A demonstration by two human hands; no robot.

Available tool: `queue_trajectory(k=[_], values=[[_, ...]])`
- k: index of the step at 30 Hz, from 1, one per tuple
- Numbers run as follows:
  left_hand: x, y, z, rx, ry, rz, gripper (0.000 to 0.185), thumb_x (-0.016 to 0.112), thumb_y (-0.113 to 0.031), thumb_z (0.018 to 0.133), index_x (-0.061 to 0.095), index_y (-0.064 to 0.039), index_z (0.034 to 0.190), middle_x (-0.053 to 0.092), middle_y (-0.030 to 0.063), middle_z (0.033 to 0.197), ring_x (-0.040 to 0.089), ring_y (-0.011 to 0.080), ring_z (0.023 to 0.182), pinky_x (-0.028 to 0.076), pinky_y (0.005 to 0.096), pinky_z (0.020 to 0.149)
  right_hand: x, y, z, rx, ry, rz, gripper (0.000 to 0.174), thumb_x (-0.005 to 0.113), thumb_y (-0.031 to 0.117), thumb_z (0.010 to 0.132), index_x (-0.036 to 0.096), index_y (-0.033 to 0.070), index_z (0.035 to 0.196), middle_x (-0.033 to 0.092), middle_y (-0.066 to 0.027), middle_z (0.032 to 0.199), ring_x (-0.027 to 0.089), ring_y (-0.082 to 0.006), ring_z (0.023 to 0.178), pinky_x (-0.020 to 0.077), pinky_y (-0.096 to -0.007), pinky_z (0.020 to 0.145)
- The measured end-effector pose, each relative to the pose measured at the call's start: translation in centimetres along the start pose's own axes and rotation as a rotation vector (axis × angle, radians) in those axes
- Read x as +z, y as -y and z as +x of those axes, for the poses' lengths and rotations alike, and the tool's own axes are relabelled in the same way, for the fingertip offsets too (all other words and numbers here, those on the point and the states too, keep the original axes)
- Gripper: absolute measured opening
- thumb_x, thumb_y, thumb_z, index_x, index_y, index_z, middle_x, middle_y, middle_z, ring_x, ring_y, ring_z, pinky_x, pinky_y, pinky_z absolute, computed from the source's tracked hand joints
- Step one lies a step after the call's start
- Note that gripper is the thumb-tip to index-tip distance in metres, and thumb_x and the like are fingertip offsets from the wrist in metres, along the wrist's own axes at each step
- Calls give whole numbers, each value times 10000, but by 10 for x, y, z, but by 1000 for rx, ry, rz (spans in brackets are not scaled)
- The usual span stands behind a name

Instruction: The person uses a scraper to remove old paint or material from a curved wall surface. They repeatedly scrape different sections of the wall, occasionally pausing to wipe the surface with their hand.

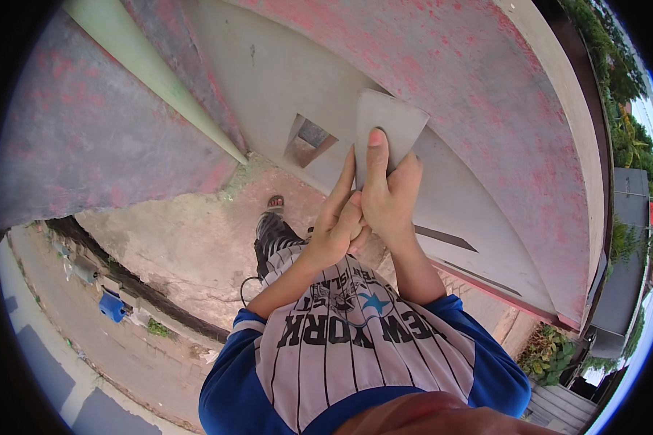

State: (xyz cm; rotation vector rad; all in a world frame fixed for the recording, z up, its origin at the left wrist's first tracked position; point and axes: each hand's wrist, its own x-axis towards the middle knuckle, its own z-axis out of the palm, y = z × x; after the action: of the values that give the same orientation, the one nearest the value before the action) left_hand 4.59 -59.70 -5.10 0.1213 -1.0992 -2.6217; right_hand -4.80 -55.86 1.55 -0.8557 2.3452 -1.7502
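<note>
A flat grey scraper, apparently a putty knife (pixel 394 111), is held up in front of the wall with its wide edge pointing away from me. My right hand (pixel 393 187) grips it low on the blade, with the thumb pressed flat along its face. Just beside it, my left hand (pixel 334 231) is closed around the lower end, its index finger stretched along the blade's left edge. The fingers mostly hide the handle. Whether the blade's edge touches the wall (pixel 299 70) behind it, I cannot tell.
A grey wall band with worn pink paint (pixel 468 109) curves along the right. The wall has a square recess (pixel 311 140) and a narrow slot (pixel 446 238). A pale green pipe (pixel 168 81) stands at the left corner. A drainage channel (pixel 141 288) edges the concrete floor (pixel 196 244).
</note>
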Motion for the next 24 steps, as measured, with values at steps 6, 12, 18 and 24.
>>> queue_trajectory(k=[6, 12, 18, 24], values=[[-12, -12, 11, 95, 22, -2, 635, 306, -209, 1061, -41, -120, 1586, 484, -20, 687, 339, 41, 415, 314, 188, 398, 18, 6, 13, -40, -14, 7, 323, 524, 243, 1018, 600, -51, 908, 615, -136, 628, 589, -208, 524, 453, -330, 521], [-13, -10, 8, 49, -61, 8, 620, 289, -198, 1065, -38, -117, 1586, 500, -8, 717, 343, 35, 416, 308, 189, 398, 26, -6, 13, -68, 2, 0, 327, 519, 254, 1026, 596, -44, 918, 602, -117, 633, 577, -168, 527, 441, -328, 510], [1, -27, 4, 74, -134, 87, 622, 307, -172, 1068, -30, -102, 1585, 504, -11, 725, 368, 24, 445, 315, 180, 414, 30, 0, 15, -58, 37, 95, 365, 518, 298, 1030, 604, -39, 919, 619, -82, 664, 572, -141, 564, 427, -311, 520], [4, -24, -1, 63, -123, 65, 618, 321, -154, 1063, -1, -88, 1587, 493, -17, 716, 383, 21, 457, 322, 177, 423, 19, 1, 10, 31, 74, 42, 436, 497, 364, 1039, 617, -44, 944, 642, -86, 719, 567, -136, 643, 448, -316, 572]])
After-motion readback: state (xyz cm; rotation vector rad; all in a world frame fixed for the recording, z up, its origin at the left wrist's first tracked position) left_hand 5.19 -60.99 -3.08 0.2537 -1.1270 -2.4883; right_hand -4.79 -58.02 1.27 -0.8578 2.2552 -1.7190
